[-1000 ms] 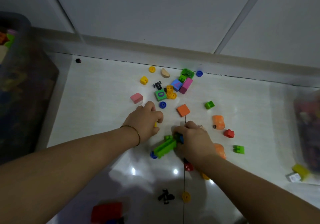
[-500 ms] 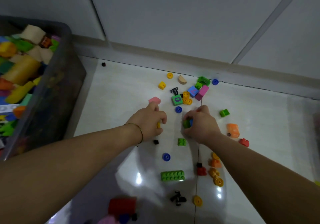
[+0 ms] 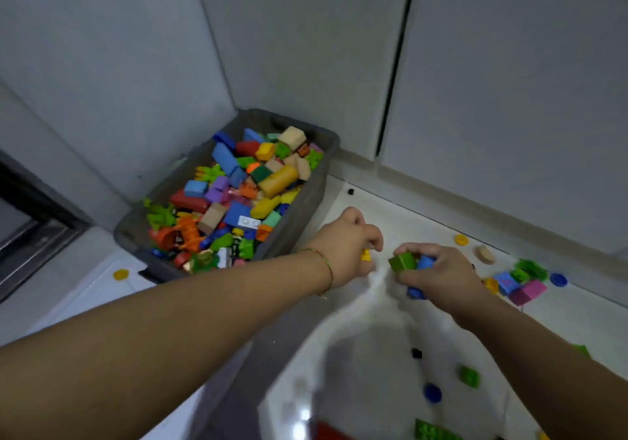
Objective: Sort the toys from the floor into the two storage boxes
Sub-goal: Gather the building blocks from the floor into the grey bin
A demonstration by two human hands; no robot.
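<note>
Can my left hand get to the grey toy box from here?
Probably yes: the left hand, gripping a yellow piece, is right beside the grey storage box, whose top is open, with nothing between.

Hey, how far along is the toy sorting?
Well under way: the grey box is piled with blocks. In hand: the left hand holds a yellow piece, the right hand a green block and blue pieces. Left: loose toys on the floor, such as the pink block and green brick. The second box is out of view.
</note>
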